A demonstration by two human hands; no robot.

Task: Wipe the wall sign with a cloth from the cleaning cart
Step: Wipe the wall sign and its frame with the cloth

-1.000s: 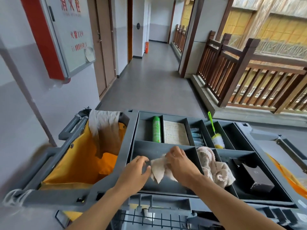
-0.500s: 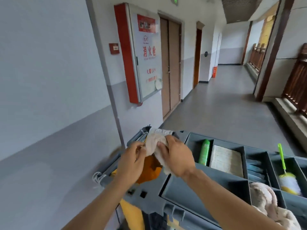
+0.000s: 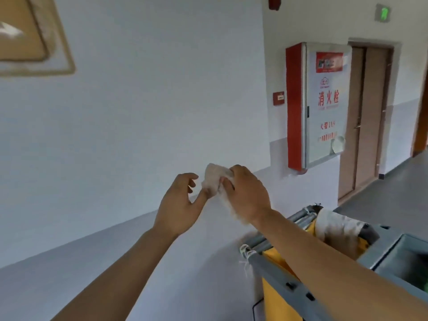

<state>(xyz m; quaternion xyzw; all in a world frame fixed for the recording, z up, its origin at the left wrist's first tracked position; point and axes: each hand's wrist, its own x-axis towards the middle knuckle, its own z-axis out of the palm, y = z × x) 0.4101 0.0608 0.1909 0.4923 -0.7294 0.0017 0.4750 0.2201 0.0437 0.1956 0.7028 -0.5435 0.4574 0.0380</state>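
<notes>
A tan framed wall sign (image 3: 30, 38) hangs on the white wall at the top left, partly cut off by the frame edge. I hold a small off-white cloth (image 3: 214, 177) in front of the wall at mid-height, well below and right of the sign. My right hand (image 3: 247, 195) is closed around the cloth. My left hand (image 3: 183, 202) is beside it with fingers spread, one fingertip touching the cloth's lower edge. The grey cleaning cart (image 3: 379, 249) with a yellow bag (image 3: 278, 295) stands at the lower right.
A red fire hydrant cabinet (image 3: 315, 107) juts out from the wall ahead on the right, with a small red alarm box (image 3: 278, 98) beside it. Brown doors (image 3: 366, 117) follow down the corridor. Another cloth (image 3: 335, 225) drapes over the cart's bag rim.
My view has swung left and up, from the cart tray to the wall. Both hands lifted the cloth out of the cart and away from it; the left hand has loosened its hold.
</notes>
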